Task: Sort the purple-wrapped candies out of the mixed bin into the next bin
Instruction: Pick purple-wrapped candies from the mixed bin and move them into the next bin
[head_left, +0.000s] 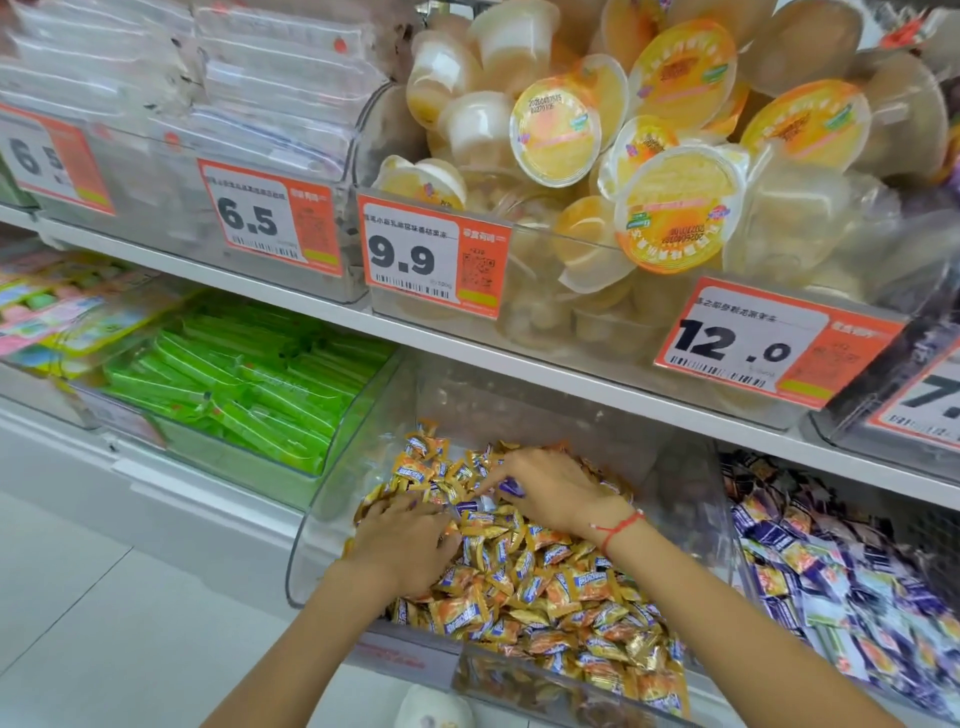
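A purple candy (508, 487) sits pinched under the fingertips of the right hand (550, 488), right at the top of the gold heap in the mixed bin (306, 566), and a second purple wrapper (470, 505) pokes out just at seven o'clock from it, between the two hands. The right hand is grasping that first purple piece, fingers curled down on it; the left hand (402, 545) is spread flat and released, palm down on the gold candies (571, 592), apparently raking them aside, holding nothing that I can see. So the step looks like the pick itself: hunting purple out of gold. The target, the next bin (831, 561), lies at three o'clock of the mixed one, already loaded with purple and white wrappers, a clear wall between the two. The next move, I'd say, calls for lifting the pinched candy clear of the pile, carrying it over that wall toward three o'clock and letting go, then going back for the one by the left fingertips. Above, at twelve o'clock, jelly cups (675, 208) crowd the upper shelf.
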